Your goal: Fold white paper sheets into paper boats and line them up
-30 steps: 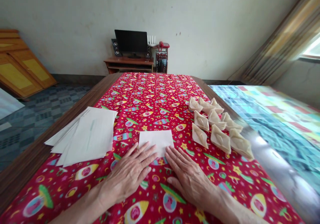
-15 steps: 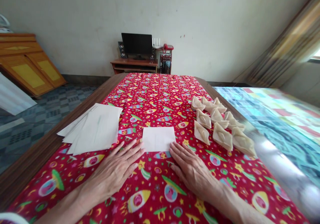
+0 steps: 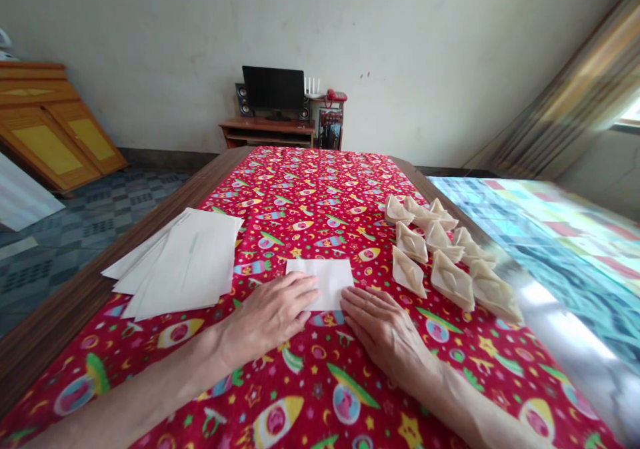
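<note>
A small white sheet of folded paper (image 3: 333, 282) lies flat on the red patterned cloth (image 3: 320, 369) between my hands. Over its left part rests my left hand (image 3: 280, 302), fingers stretched out and covering that side. My right hand (image 3: 377, 325) lies flat with its fingertips at the paper's lower right edge. Several cream folded paper boat shapes (image 3: 453, 282) stand grouped to the right. On the left, a fanned stack of white paper sheets (image 3: 187, 269) lies near my left forearm. Neither hand grips anything.
The cloth covers a long table with a brown wooden edge (image 3: 165, 225). Beyond it stand a monitor (image 3: 274, 89) and a red telephone (image 3: 336, 97) against the wall. A wooden cabinet (image 3: 60, 129) is at left, and a bed with a patterned cover (image 3: 545, 235) at right.
My left hand has moved right, from beside the folded paper onto its left part. My right hand stays at the right edge. The camera view has shifted slightly.
</note>
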{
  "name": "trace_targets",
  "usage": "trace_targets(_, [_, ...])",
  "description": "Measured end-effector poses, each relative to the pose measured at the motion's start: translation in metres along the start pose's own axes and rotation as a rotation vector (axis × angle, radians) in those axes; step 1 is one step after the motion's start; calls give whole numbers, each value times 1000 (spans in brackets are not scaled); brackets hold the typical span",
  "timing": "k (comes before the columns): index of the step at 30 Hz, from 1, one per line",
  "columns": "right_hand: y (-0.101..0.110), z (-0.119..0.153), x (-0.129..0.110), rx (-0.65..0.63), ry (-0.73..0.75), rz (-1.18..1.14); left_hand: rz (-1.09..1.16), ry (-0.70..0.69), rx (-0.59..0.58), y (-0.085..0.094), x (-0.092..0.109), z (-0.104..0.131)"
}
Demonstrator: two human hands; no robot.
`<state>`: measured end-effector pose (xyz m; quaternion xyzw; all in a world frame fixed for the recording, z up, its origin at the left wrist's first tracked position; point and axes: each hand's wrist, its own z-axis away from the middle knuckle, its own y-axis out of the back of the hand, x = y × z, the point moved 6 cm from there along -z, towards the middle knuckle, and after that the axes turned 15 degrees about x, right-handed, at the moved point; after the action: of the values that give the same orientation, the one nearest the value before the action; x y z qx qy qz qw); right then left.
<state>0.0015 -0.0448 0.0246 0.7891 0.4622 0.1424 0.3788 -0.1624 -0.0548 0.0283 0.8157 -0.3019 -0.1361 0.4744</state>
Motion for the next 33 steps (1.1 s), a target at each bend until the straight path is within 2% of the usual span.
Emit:
trace_targets(4, [-5, -14, -12, -8, 151, 108, -15, -18, -31, 2, -1, 2])
trace_targets(7, [-14, -26, -29, -31, 256, 163, -20, -48, 5, 2, -2, 5])
trace_targets(10, [-25, -35, -37, -77, 271, 220, 7, -61, 50, 2, -4, 6])
trace_targets(13, [-31, -37, -37, -90, 290, 240, 60, -15, 94, 1, -11, 6])
trace_targets(16, [-26, -35, -31, -52, 311, 231, 65, 20, 184, 3, -22, 5])
trace_targets(19, [-14, -34, -26, 28, 341, 213, 53, 18, 211, 4, -29, 4])
trace_targets(23, [2, -32, -18, 142, 384, 229, -5, -39, 288, 18, -22, 3])
trace_targets(26, [7, -26, -11, 161, 384, 225, -59, -155, 335, 29, -3, 5])
trace_targets(28, [6, -22, -6, 137, 355, 198, -55, -223, 334, 29, 8, 8])
trace_targets(30, [3, -18, -1, 86, 291, 153, -15, -217, 321, 25, 11, 10])
trace_targets(33, [-2, -14, 6, -5, 182, 92, 82, -133, 272, 11, 5, 12])
